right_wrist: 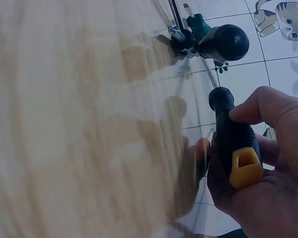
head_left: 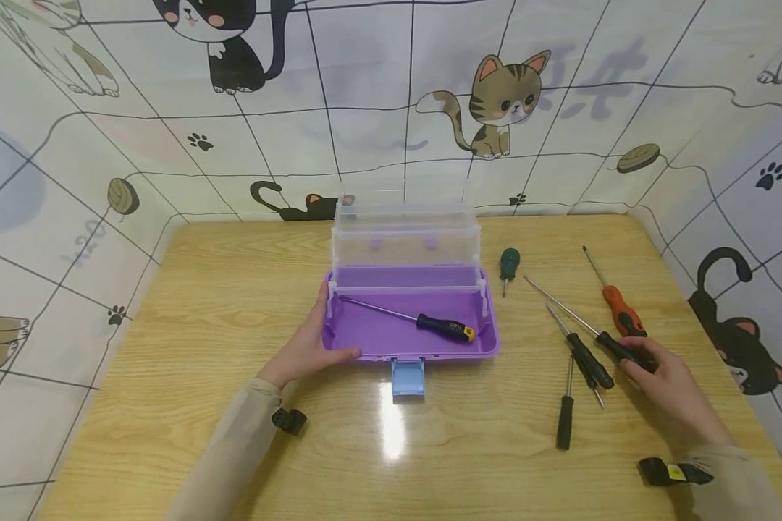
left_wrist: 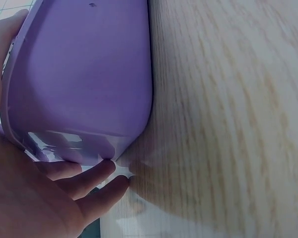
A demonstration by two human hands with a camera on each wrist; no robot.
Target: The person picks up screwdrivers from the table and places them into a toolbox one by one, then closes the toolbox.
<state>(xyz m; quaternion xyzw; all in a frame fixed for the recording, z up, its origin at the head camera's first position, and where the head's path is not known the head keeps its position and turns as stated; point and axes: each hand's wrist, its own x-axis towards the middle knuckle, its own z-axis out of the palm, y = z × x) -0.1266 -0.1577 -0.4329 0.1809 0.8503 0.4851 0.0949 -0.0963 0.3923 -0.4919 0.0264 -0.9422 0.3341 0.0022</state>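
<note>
A purple toolbox (head_left: 409, 347) with its clear lid (head_left: 405, 246) raised sits mid-table. My left hand (head_left: 313, 336) grips its left end, thumb at the front rim and fingers along the outer wall, as the left wrist view also shows. Inside lies a screwdriver (head_left: 446, 328) with a black and yellow handle. On the right, my right hand (head_left: 667, 380) holds another screwdriver (right_wrist: 236, 134) by its black handle with a yellow end, its long shaft pointing to the back left. Beside it are an orange-and-black screwdriver (head_left: 622, 311) and a black-handled screwdriver (head_left: 589, 362).
Between the toolbox and the other tools stands a short green screwdriver (head_left: 510, 264). A slim black screwdriver (head_left: 564, 423) lies nearer the front. The blue latch (head_left: 408, 378) hangs from the toolbox front. A cat-patterned sheet (head_left: 371, 137) surrounds the wooden table (head_left: 234, 289).
</note>
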